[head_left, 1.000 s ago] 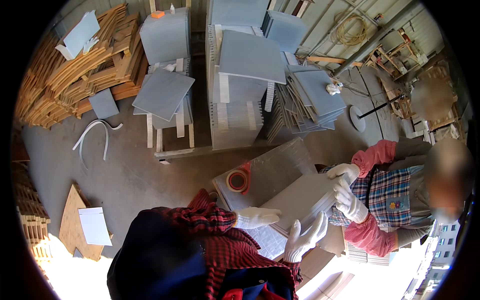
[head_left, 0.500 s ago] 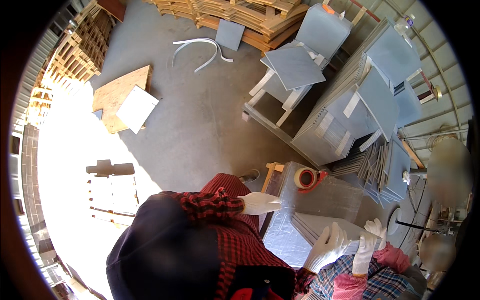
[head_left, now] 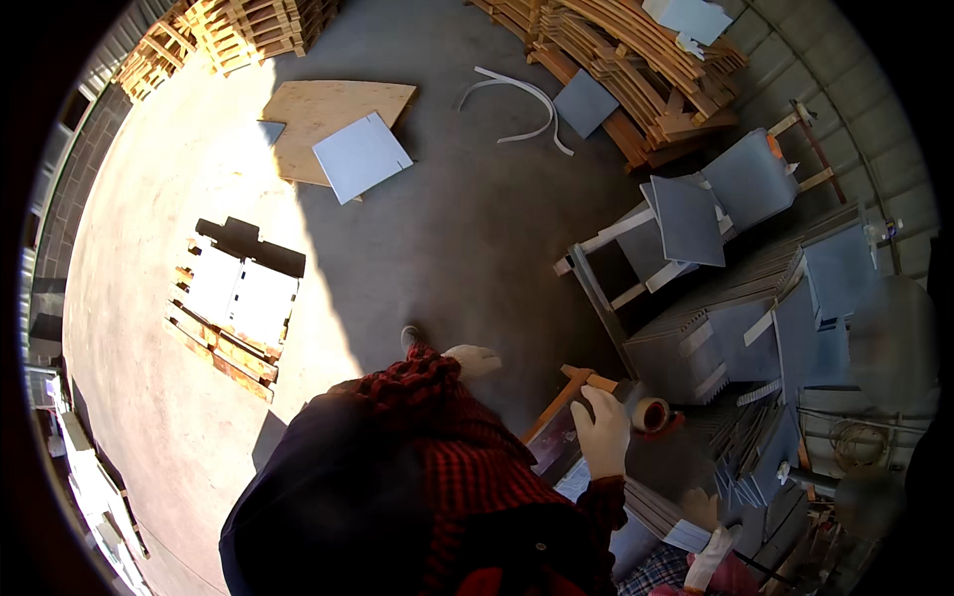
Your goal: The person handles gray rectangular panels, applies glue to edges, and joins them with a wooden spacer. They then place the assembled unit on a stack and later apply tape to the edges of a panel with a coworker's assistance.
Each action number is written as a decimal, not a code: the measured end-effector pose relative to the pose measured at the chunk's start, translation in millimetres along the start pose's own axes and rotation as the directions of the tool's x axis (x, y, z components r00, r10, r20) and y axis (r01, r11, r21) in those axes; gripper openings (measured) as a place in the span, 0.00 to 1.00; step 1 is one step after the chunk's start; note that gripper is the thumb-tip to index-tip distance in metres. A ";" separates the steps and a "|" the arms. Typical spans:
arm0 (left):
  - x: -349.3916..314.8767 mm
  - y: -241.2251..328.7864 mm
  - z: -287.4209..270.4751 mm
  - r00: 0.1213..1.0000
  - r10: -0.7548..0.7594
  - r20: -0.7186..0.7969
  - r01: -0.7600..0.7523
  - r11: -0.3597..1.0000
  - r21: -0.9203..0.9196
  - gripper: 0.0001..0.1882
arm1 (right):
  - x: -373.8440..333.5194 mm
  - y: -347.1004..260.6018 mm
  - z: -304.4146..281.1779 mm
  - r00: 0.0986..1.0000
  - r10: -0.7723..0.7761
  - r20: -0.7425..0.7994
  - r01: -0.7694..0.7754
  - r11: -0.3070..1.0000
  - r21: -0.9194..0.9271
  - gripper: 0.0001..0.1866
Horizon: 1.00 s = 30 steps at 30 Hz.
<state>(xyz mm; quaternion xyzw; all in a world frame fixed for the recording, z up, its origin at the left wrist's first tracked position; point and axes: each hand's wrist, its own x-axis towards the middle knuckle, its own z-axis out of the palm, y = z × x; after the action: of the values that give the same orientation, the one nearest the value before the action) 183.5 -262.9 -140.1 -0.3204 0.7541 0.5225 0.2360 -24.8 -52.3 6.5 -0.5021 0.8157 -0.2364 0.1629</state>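
Note:
My left hand (head_left: 472,361), in a white work glove, hangs over the bare floor beside my red-and-black checked clothing. Its fingers are stretched out and hold nothing. My right hand (head_left: 601,432), gloved the same way, is raised above the edge of the work table with thumb and fingers apart and nothing in it. Just right of it lies a tape roll (head_left: 651,415) in a red dispenser. A stack of thin grey panels (head_left: 653,509) rests on the table below my right hand. Across from me, a co-worker's gloved hand (head_left: 714,556) is at the stack's end.
Grey panels (head_left: 686,348) lean in rows at the right, beside a wooden-barred stand (head_left: 593,298). Wooden frames (head_left: 606,74) are piled at the back. A plywood sheet (head_left: 298,139) with a white panel (head_left: 360,159) and a sunlit pallet (head_left: 224,353) lie on the floor at left.
My view has swung left. My right hand has come off the panel stack and risen toward the tape roll's side of the table. My left hand has moved left, away from the table.

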 end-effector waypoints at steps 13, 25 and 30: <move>-107.9 -255.3 -149.6 0.701 -0.474 -0.533 -0.057 0.707 -0.705 0.29 | 162.3 -22.9 261.4 0.678 0.002 0.735 -0.085 0.993 0.076 0.16; -90.8 -302.7 -199.3 0.725 -0.594 -0.348 -0.087 0.423 -0.902 0.26 | 459.3 -132.8 354.6 0.603 0.124 0.788 -0.026 0.990 -0.136 0.37; -66.2 -297.9 -236.7 0.502 -0.853 -0.143 -0.201 0.046 -0.978 0.16 | 609.7 -193.1 458.7 0.566 0.127 0.815 0.071 0.977 -0.202 0.42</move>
<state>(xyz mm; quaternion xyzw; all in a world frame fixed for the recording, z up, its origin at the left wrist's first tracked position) 441.1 -543.6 -203.0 -0.7641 0.1250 0.5883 -0.2333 79.5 -774.8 -287.8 -0.5556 0.6738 0.1159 0.4731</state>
